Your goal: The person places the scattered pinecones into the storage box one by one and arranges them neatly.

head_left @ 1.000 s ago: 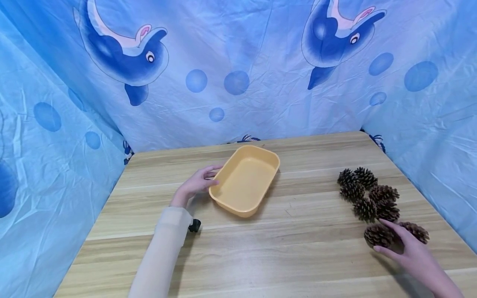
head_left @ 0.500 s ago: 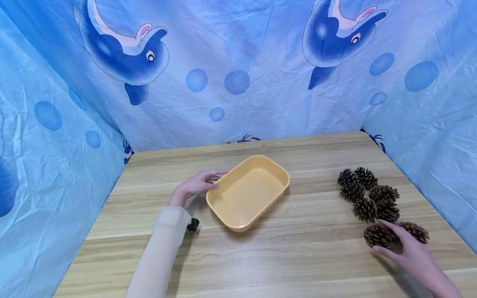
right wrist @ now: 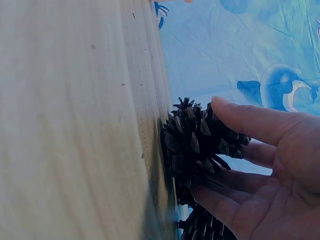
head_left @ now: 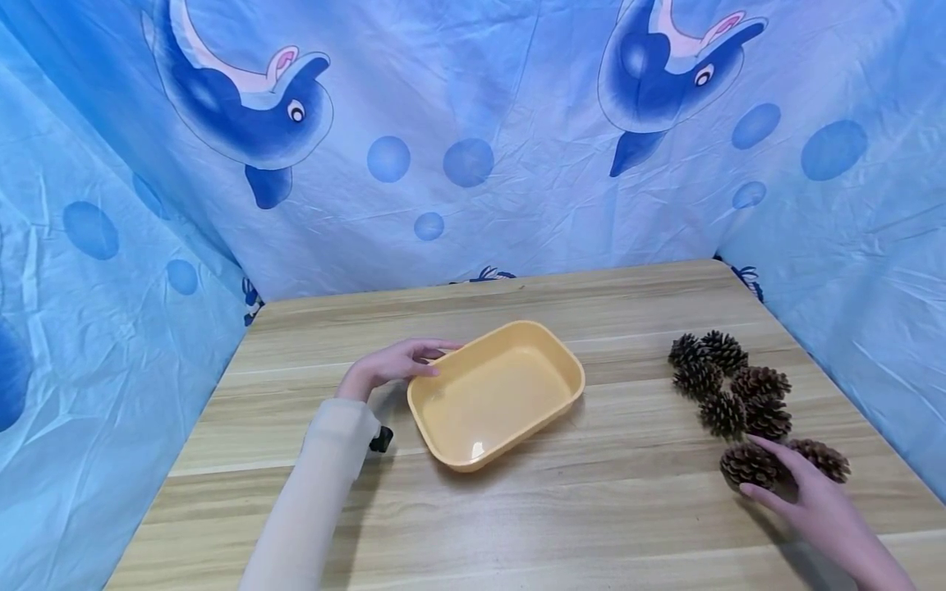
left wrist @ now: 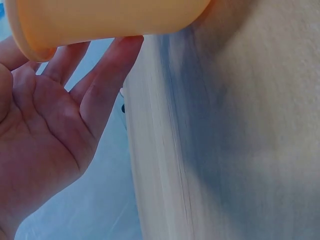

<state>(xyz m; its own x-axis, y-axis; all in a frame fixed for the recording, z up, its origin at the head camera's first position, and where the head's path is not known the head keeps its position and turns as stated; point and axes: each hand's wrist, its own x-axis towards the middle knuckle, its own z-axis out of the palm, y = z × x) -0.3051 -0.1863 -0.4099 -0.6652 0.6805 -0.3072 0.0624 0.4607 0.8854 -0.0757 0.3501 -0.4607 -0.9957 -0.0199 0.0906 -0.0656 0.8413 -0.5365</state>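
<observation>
A yellow plastic tub point(head_left: 502, 394) sits slantwise near the middle of the wooden table. My left hand point(head_left: 395, 368) grips its left end, the thumb over the rim and the other fingers along the outer wall. From the left wrist, the tub's wall point(left wrist: 115, 20) crosses above the palm point(left wrist: 47, 125). At the right, my right hand point(head_left: 809, 492) has thumb and fingers around a brown pine cone point(head_left: 748, 466) on the table. In the right wrist view the thumb touches that pine cone point(right wrist: 197, 140) on one side, fingers on the other.
Several more pine cones point(head_left: 727, 382) lie clustered beyond my right hand, and another pine cone point(head_left: 819, 460) lies just right of the held one. A blue dolphin-print curtain point(head_left: 473, 213) hangs behind and along both sides of the table point(head_left: 591, 525).
The tub has swung clockwise and come toward me, its far end shifting right, with my left hand on it. My right hand stays at the same pine cone.
</observation>
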